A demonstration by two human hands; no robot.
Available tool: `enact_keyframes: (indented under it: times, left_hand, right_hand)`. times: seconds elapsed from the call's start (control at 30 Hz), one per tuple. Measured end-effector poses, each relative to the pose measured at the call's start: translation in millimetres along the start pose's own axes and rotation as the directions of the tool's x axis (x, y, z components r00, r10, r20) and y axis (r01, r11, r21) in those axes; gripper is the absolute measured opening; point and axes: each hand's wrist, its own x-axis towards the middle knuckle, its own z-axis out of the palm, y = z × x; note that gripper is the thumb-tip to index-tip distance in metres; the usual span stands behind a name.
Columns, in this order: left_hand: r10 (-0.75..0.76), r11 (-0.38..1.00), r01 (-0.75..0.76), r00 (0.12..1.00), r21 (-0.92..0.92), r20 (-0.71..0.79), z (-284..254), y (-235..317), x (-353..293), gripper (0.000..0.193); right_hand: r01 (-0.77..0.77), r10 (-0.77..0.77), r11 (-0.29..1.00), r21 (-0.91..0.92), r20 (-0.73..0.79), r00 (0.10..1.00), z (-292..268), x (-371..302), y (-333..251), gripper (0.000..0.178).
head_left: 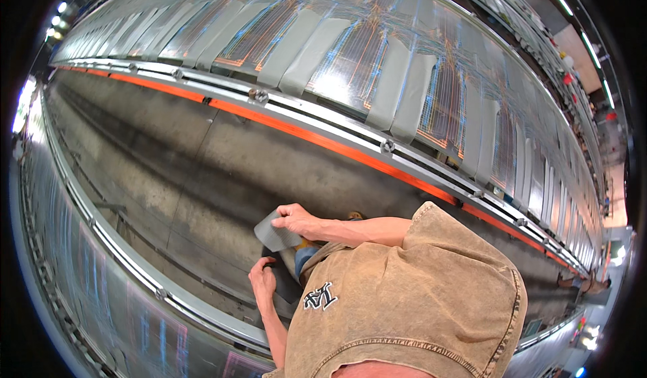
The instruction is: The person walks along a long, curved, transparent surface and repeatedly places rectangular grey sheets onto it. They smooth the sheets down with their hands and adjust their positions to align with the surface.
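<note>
My right hand (296, 221) pinches a light grey, flexible sheet piece (267, 233) by its upper edge. The sheet hangs down to the left of the fingers, above the concrete floor. Below it, my left hand (263, 278) has its fingers curled against a dark grey, sheet-like thing (288, 282) close to my body. How far the left fingers wrap round it is hidden. Part of blue trousers (304, 255) shows between the two hands and the brown shirt.
A long table (323, 118) with an orange strip (303, 130) along its edge carries grey sheet strips and projected blue and orange lines. A second metal-edged table (121, 297) runs along the lower left. Concrete floor (202, 155) lies between. Another person's arm (586, 284) shows at far right.
</note>
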Motion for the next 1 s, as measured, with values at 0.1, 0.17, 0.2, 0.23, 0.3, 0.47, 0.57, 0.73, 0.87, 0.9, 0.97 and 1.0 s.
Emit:
enact_keyframes:
  times: [0.1, 0.17, 0.2, 0.23, 0.3, 0.47, 0.57, 0.73, 0.87, 0.9, 0.97, 1.0]
  left_hand:
    - [-0.17, 0.928, 0.239, 0.954, -0.286, 0.247, 7, -5, 45, 0.029]
    - [-0.137, 0.75, 0.321, 0.931, -0.579, 0.339, 12, 2, 62, 0.032]
    - [-0.114, 0.621, 0.363, 0.919, -0.695, 0.378, 18, 9, 69, 0.035]
    - [-0.101, 0.421, 0.434, 0.895, -0.796, 0.434, 17, 19, 73, 0.037]
    - [-0.087, 0.2, 0.52, 0.854, -0.831, 0.513, 27, 57, 84, 0.039]
    - [-0.343, 0.562, 0.421, 0.902, -0.712, 0.263, 65, 98, 100, 0.032]
    - [-0.385, 0.64, 0.422, 0.899, -0.643, 0.207, 59, 109, 98, 0.03]
    - [-0.567, 0.685, 0.513, 0.821, -0.517, 0.064, 55, 95, 83, 0.023]
    - [-0.717, 0.668, 0.659, 0.695, -0.344, -0.062, 44, 89, 63, 0.024]
    - [-0.758, 0.639, 0.707, 0.647, -0.303, -0.089, 43, 92, 54, 0.024]
    - [-0.796, 0.604, 0.76, 0.592, -0.24, -0.127, 31, 102, 37, 0.024]
    - [-0.808, 0.589, 0.775, 0.573, -0.226, -0.139, 33, 105, 35, 0.024]
  right_hand:
    - [-0.061, 0.061, 0.997, 0.046, 0.004, 0.998, 6, 9, -13, 0.013]
    - [-0.152, 0.152, 0.986, -0.064, 0.003, 0.988, -8, 11, -14, 0.014]
    - [-0.171, 0.169, 0.983, -0.072, -0.042, 0.985, -10, 12, -2, 0.017]
    - [-0.389, 0.389, 0.912, 0.126, 0.029, 0.921, -8, -6, -38, 0.021]
    - [-0.168, 0.153, 0.926, -0.339, -0.071, 0.986, -39, 5, -15, 0.023]
    - [0.158, -0.194, 0.707, -0.689, 0.025, 0.981, -103, -18, -56, 0.028]
    - [0.28, -0.528, 0.756, -0.592, -0.298, 0.795, -219, -24, -116, 0.042]
    - [-0.28, -0.76, 0.236, -0.931, -0.356, 0.544, -462, 13, -114, 0.077]
    - [-0.432, -0.572, 0.137, -0.891, -0.427, 0.7, -509, 41, -152, 0.079]
    - [-0.478, -0.599, 0.143, -0.867, -0.46, 0.655, -528, 52, -163, 0.08]
    - [-0.508, -0.648, 0.189, -0.841, -0.495, 0.579, -563, 77, -172, 0.08]
    - [-0.488, -0.69, 0.211, -0.847, -0.483, 0.539, -583, 89, -181, 0.08]
